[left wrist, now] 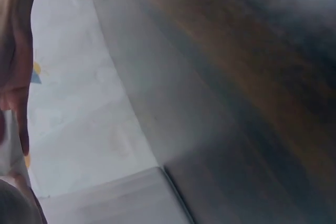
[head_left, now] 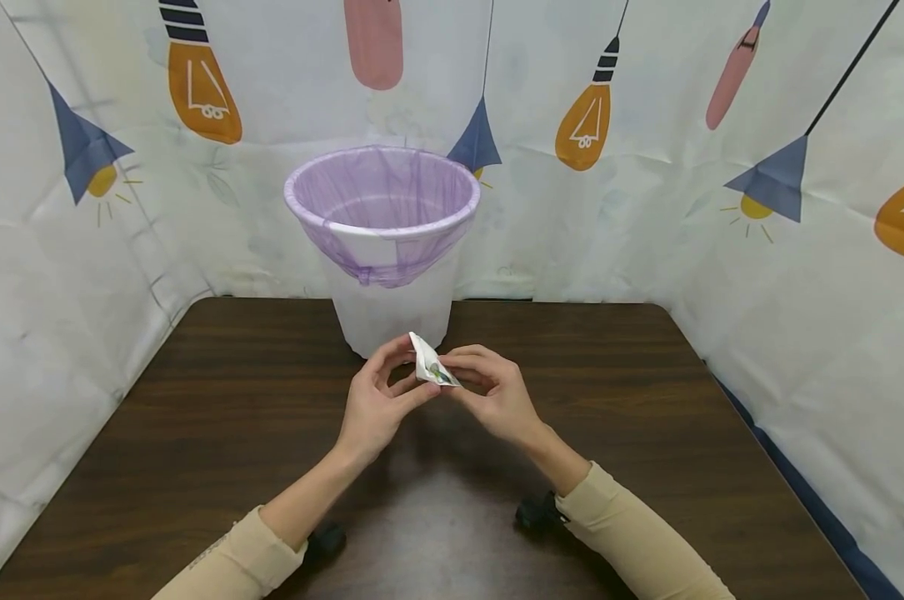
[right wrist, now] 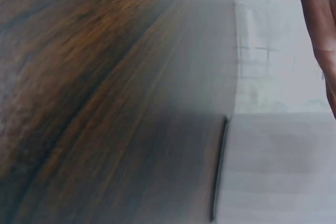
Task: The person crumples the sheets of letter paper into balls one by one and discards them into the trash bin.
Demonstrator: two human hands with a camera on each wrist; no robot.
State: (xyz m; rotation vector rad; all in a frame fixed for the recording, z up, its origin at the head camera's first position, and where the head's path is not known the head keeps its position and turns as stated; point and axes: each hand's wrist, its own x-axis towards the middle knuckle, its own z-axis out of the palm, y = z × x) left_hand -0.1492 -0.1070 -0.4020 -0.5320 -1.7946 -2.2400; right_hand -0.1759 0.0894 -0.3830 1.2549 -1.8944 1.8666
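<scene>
Dark wooden table (head_left: pixel 197 433), folded paper scrap (head_left: pixel 432 364) pinched between both hands' fingers (head_left: pixel 392 354)

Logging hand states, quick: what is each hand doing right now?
Left hand: pinches the folded white wrapper.
Right hand: pinches the same wrapper from the other side.

This looks like a makeshift recording booth rather than a lived-in room. A dark wood-grain surface (head_left: pixel 197 433) is walled in on three sides by creased white sheeting (head_left: pixel 796 333) printed with orange bulbs, blue lamps and pink shapes, hung like a backdrop. Just beyond the two grips stands a white bin (head_left: pixel 392 308) lined with a lilac bag (head_left: pixel 380 196). Small black cameras (head_left: pixel 536 510) are strapped at both wrists below beige sleeves.
</scene>
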